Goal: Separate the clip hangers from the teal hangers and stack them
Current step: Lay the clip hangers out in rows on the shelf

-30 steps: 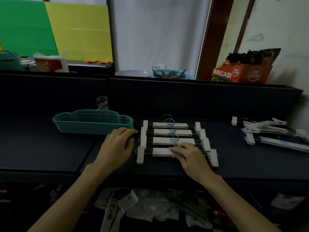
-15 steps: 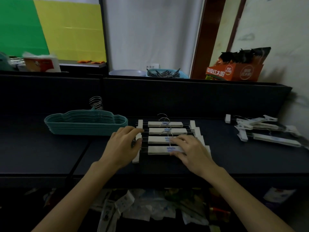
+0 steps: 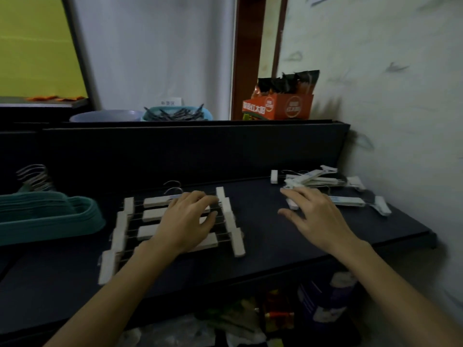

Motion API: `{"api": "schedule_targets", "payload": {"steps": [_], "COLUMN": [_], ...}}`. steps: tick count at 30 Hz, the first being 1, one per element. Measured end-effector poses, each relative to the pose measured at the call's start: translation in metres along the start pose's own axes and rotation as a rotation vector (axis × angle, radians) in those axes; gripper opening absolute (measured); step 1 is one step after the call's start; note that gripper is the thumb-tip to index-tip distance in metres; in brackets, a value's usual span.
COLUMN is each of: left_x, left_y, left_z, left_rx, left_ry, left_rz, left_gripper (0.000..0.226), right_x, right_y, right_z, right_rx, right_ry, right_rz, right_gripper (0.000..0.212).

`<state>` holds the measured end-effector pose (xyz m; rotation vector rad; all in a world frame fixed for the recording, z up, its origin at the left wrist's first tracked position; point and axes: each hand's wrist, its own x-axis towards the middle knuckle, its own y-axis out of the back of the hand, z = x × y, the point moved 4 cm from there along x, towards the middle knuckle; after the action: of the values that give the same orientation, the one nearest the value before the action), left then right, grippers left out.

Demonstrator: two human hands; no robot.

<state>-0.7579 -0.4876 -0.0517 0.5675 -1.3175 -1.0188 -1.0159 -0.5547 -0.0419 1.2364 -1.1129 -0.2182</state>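
Several white clip hangers [image 3: 155, 216] lie in a neat row on the dark desk [image 3: 263, 249], hooks pointing away. My left hand [image 3: 186, 221] rests flat on top of that row, fingers spread. A loose heap of more clip hangers [image 3: 333, 186] lies at the far right by the wall. My right hand [image 3: 313, 214] hovers open just in front of that heap, fingers stretched toward it and holding nothing. The stack of teal hangers [image 3: 47, 214] sits at the left with its metal hooks [image 3: 35, 176] behind it.
A dark partition [image 3: 190, 151] walls off the back of the desk. Behind it stand a bowl [image 3: 105, 115], a blue basket of dark clips [image 3: 175, 113] and an orange snack box [image 3: 278, 106]. The wall [image 3: 388, 108] borders the right. Clutter lies below the desk edge.
My right hand left the row of clip hangers and moved right toward the loose heap. My left hand shifted from the row's left end onto its middle. The view swung right.
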Motion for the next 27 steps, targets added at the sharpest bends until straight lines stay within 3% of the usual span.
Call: {"api": "schedule_targets", "payload": {"steps": [7,14,27], "left_x": [0.09,0.163,0.201], "left_y": [-0.058,-0.105,-0.143], "left_z": [0.061,0.09,0.083], "left_rx": [-0.01,0.008,0.025], "left_ry": [-0.019,0.051,0.11], "left_rz": [-0.053,-0.074,-0.155], "left_gripper": [0.039,0.039,0.038], "right_x": [0.02,0.052,0.12], "right_y": [0.023,0.009,-0.066], "right_z": [0.127,0.229,0.249], "right_rx": [0.046,0.231,0.287], "right_ry": [-0.046,-0.036,0.149], "right_rz": [0.051,-0.018,-0.452], "right_gripper": [0.042,0.04,0.037]}}
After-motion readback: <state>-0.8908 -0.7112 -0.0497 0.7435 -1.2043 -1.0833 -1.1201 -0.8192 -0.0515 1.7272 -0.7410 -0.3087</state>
